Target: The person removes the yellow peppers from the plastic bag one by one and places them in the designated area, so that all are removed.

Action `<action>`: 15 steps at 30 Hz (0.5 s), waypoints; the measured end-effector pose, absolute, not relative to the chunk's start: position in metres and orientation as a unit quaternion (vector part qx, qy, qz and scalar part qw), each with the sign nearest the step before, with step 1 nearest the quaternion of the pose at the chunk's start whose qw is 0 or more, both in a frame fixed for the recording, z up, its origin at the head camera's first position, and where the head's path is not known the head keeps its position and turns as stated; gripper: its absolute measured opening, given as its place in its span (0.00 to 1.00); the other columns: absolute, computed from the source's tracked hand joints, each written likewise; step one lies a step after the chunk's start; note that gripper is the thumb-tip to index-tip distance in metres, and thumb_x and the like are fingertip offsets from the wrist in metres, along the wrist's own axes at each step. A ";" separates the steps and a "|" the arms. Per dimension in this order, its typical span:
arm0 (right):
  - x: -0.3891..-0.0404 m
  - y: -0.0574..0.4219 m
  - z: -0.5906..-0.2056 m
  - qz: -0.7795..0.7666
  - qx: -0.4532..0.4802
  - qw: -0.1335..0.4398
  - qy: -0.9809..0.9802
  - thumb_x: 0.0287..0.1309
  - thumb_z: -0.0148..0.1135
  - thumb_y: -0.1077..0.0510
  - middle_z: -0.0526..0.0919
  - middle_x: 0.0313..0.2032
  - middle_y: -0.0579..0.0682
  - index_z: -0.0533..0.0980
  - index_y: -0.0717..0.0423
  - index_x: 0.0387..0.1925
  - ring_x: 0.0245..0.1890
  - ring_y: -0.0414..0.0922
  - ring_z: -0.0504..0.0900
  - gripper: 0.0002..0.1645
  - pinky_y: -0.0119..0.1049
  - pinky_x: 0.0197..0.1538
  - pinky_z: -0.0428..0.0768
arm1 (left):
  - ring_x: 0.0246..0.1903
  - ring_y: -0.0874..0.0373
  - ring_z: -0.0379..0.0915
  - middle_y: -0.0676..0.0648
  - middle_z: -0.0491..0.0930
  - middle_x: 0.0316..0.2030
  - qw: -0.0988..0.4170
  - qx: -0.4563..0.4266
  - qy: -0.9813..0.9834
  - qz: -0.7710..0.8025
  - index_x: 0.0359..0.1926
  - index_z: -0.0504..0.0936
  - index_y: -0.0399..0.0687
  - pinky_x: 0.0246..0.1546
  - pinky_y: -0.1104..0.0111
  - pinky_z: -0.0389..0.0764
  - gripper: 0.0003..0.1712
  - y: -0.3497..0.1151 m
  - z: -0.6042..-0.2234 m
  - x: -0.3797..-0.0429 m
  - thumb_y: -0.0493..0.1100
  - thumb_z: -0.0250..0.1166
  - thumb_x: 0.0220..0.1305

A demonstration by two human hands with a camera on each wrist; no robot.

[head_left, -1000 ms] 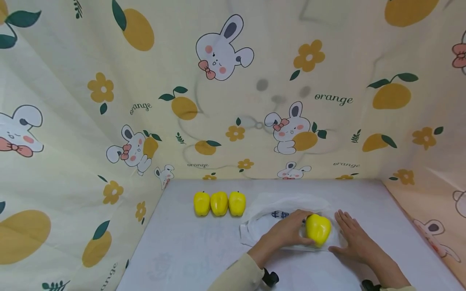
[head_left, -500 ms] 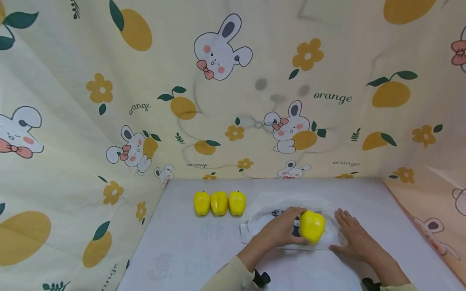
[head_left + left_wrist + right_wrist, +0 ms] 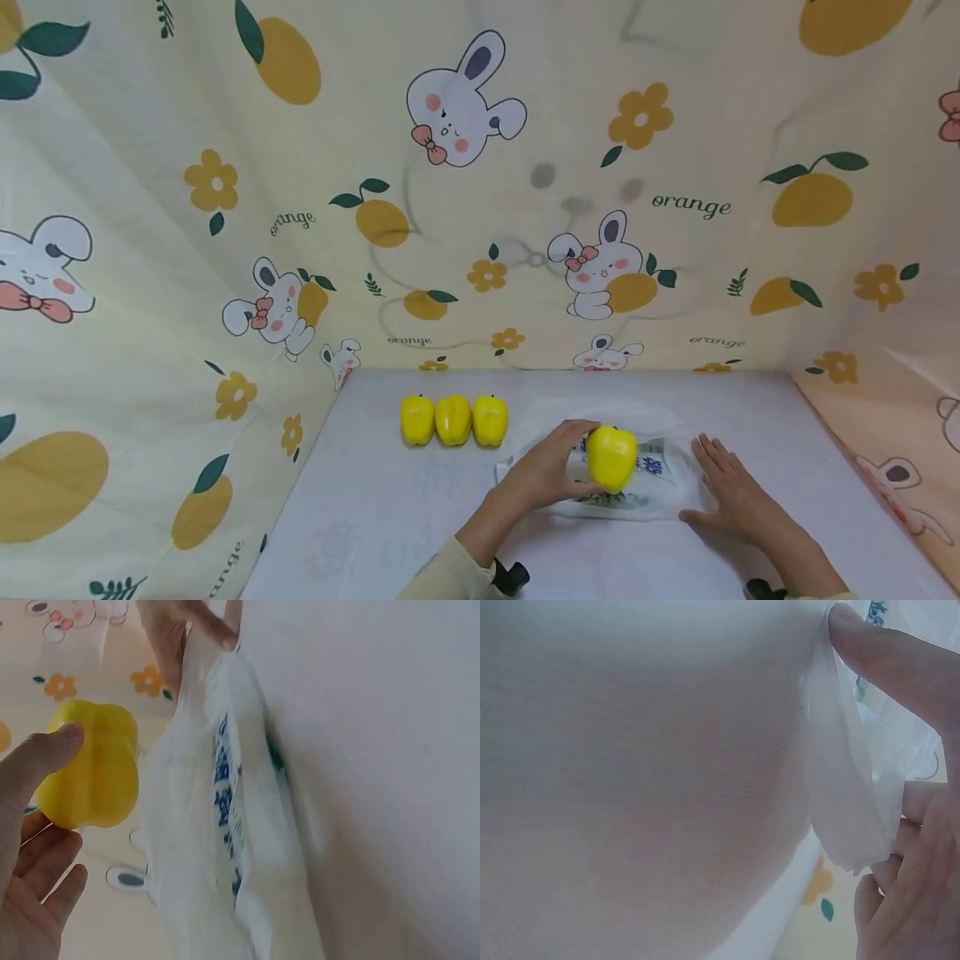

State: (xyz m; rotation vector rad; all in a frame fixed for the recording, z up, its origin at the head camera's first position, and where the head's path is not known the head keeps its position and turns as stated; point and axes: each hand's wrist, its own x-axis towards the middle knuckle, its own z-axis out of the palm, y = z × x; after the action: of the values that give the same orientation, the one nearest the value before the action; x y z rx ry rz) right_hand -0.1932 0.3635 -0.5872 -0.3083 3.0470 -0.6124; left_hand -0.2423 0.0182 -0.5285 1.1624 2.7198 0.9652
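Observation:
A yellow bell pepper (image 3: pixel 611 460) is held between the thumb and fingers of my left hand (image 3: pixel 546 473), over a white plastic bag (image 3: pixel 667 496) with blue and green print. The left wrist view shows the pepper (image 3: pixel 94 765) beside the bag, not touching it. At the bag's right end, my right hand (image 3: pixel 731 496) rests with its fingers straight and thumb spread. In the right wrist view the bag's edge (image 3: pixel 847 780) lies between that thumb and the fingers, which are partly hidden behind the plastic.
Three more yellow bell peppers (image 3: pixel 453 420) stand in a row left of the bag on the white table (image 3: pixel 360 517). A patterned cloth (image 3: pixel 480 208) hangs behind the table and along both sides.
My left hand has moved left along the bag with the pepper, raising it slightly. More of the bag's print now shows. My right hand has stayed in place.

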 end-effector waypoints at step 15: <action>-0.190 0.365 -0.590 -0.206 -0.100 0.002 0.973 0.44 0.85 0.35 0.50 0.79 0.80 0.50 0.75 0.81 0.79 0.77 0.47 0.80 0.67 0.83 0.35 | 0.75 0.59 0.67 0.56 0.67 0.77 0.007 0.308 0.888 0.343 0.82 0.62 0.62 0.75 0.60 0.73 0.53 -0.039 -0.526 -0.253 0.53 0.82 0.62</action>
State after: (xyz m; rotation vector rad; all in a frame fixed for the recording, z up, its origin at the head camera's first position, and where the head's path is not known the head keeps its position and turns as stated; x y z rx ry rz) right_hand -0.1900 0.3647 -0.5899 -0.3140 3.0541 -0.6457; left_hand -0.2533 -0.0392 -0.5258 0.9639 2.7762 1.0715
